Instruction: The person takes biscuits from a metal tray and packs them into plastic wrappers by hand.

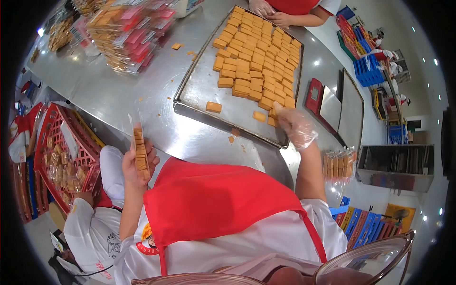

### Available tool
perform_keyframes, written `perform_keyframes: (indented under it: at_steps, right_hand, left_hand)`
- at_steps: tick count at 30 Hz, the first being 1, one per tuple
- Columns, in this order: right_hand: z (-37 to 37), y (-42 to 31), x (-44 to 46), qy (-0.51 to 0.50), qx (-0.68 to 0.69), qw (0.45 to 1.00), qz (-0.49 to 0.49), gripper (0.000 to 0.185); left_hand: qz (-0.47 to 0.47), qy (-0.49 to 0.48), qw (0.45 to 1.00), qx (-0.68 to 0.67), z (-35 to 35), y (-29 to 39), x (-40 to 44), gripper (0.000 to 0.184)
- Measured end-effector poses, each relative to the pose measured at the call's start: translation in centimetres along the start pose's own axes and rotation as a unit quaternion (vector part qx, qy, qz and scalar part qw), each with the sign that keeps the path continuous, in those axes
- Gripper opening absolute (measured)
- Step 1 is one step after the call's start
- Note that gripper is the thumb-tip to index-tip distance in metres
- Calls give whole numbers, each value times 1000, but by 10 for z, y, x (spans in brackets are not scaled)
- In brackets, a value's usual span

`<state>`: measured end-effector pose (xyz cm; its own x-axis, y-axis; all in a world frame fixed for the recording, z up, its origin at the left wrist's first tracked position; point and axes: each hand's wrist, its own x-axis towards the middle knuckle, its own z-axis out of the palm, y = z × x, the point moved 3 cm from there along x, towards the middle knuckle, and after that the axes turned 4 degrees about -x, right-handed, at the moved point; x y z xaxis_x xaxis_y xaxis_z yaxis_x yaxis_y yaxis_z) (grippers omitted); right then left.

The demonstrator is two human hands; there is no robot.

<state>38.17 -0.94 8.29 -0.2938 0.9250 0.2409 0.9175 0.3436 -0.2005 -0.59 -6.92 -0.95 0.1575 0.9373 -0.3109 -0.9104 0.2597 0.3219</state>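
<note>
My left hand (137,166), bare, is closed around a narrow clear plastic pack of biscuits (140,146), held upright with the biscuits stacked in a column. My right hand (298,127) wears a clear plastic glove. Its fingers are bent down onto a biscuit (274,114) at the near right end of the spread, and partly cover it. Many rectangular golden biscuits (256,57) lie in rows on a large metal tray (190,95). Apart from the rows lie a single biscuit (213,107) and another loose biscuit (259,116) close to my right fingers.
Filled packs (128,35) with red labels are piled at the upper left. Beyond the tray are another person's hands (273,14). A red scale (314,95) stands right of the tray, with more packs (338,164) nearer. A red crate (66,156) is at left, beside another person.
</note>
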Motion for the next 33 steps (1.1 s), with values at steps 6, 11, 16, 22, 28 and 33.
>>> perform_keyframes:
  at_steps: [6,11,16,22,28,33]
  right_hand:
    - [12,-8,-8,-61,3,997,55,16]
    - [20,-10,-2,-126,-12,982,139,10]
    - [12,-13,-1,-118,-28,979,161,12]
    - [8,-34,-9,-168,19,966,196,14]
    - [13,-15,-12,-158,-26,978,130,15]
    - [19,18,3,2,72,995,72,20]
  left_hand:
    - [39,-83,994,-50,-1,14,6,65]
    - [60,-88,994,-35,4,19,7,67]
    - [64,-72,995,-32,1,14,5,66]
    - [69,-68,994,-42,-14,18,5,61]
    - [69,-81,994,-27,0,22,5,50]
    - [65,-87,994,-27,-4,23,6,53]
